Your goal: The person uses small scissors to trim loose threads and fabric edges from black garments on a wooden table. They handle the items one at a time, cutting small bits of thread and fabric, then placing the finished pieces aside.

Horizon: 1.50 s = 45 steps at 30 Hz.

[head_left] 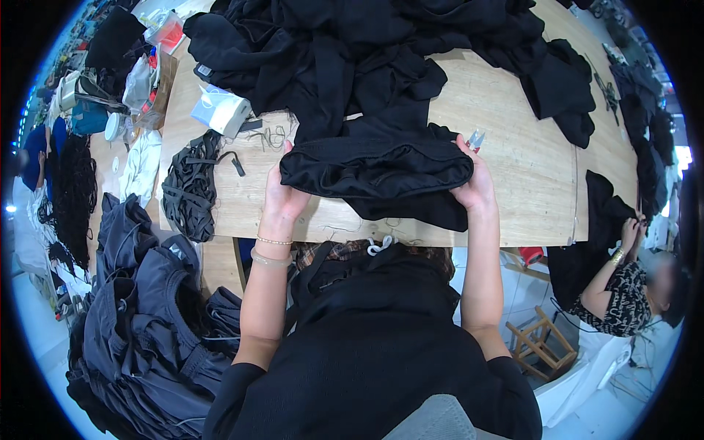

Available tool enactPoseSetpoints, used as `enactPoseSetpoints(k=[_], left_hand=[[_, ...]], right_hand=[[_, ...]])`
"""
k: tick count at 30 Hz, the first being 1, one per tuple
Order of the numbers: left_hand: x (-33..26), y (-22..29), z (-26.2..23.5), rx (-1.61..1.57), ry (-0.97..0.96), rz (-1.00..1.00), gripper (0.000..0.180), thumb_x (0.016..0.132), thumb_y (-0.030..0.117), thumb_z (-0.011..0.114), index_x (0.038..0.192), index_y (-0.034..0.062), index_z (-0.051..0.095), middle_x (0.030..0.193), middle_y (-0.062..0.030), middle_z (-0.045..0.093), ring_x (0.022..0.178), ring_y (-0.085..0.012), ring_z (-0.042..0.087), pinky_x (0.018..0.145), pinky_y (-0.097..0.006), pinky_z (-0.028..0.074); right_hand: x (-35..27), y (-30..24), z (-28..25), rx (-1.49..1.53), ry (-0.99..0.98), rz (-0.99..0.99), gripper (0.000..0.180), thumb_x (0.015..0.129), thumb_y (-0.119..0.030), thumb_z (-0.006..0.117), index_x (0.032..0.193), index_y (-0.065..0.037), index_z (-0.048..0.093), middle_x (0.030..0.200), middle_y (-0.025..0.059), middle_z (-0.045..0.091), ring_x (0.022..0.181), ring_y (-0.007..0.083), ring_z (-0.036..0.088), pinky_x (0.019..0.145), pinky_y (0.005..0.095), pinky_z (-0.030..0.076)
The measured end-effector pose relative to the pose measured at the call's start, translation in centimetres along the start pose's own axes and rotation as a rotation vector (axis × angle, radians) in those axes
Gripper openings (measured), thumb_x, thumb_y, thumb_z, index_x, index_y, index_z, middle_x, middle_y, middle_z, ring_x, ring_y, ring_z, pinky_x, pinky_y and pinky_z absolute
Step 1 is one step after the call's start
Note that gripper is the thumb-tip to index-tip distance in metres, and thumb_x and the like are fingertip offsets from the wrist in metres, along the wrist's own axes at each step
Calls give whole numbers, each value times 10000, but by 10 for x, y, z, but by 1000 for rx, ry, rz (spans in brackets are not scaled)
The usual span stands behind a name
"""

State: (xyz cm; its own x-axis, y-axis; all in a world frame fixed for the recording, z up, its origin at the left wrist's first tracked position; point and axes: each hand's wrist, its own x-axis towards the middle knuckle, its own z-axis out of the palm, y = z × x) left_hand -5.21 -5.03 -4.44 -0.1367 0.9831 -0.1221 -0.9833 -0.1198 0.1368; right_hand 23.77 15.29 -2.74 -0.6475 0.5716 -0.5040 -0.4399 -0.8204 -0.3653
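Observation:
Both my hands hold a black garment (pixel 378 167) by its waistband, stretched wide just above the table's near edge. The opening faces me, and gathered dark fabric shows inside it. My left hand (pixel 289 192) is closed on the left end, thumb up along the band. At the other end my right hand (pixel 477 185) grips the band the same way. Small red thread snips (pixel 476 141) show at its fingertips, blades pointing away; most of their handle is hidden. The rest of the garment lies on the wooden table (pixel 513 158) beneath and beyond.
A heap of black garments (pixel 352 44) covers the far table. To the left are a tangle of dark straps (pixel 192 187), a blue-and-white box (pixel 221 111) and piled dark grey garments (pixel 147 301). At right, a person (pixel 623 293) handles black cloth near a wooden stool (pixel 543 343).

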Motion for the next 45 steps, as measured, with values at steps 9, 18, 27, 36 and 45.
enactPoseSetpoints(k=[9,18,27,36,45], left_hand=[[3,2,-12,-11,-37,-4,483,1032,363,474,1262,-54,555,1319,-162,591,1228,-262,551,1108,-398,389],[-2,-4,28,220,294,8,389,1021,326,512,1245,18,593,1276,-135,624,1211,-251,570,1107,-405,386],[-1,0,81,927,193,173,218,918,11,648,1130,22,601,1069,-44,677,985,-110,634,893,-235,487],[-15,-23,159,2045,414,927,177,734,-97,585,877,3,558,777,-29,494,640,-92,473,571,-239,385],[-37,-39,71,1915,272,190,351,884,70,658,1226,16,600,1138,-118,627,992,-227,635,865,-333,515]], right_hand=[[-6,2,22,-56,70,-3,217,983,-242,596,1015,-35,651,1031,104,711,955,222,687,881,363,548],[-6,-6,6,-52,-85,-65,281,996,-299,574,1035,-32,651,1067,102,701,1010,218,671,944,385,524],[-42,-28,78,-747,-55,-354,200,836,-105,697,998,-35,602,810,-42,580,652,18,455,544,176,302],[-14,-73,99,-1384,379,-1267,208,797,-24,684,855,-14,484,754,11,499,684,88,486,634,244,410],[-24,-59,-51,-1440,660,-723,274,937,-275,637,827,-23,639,586,19,489,525,124,450,512,312,357]])
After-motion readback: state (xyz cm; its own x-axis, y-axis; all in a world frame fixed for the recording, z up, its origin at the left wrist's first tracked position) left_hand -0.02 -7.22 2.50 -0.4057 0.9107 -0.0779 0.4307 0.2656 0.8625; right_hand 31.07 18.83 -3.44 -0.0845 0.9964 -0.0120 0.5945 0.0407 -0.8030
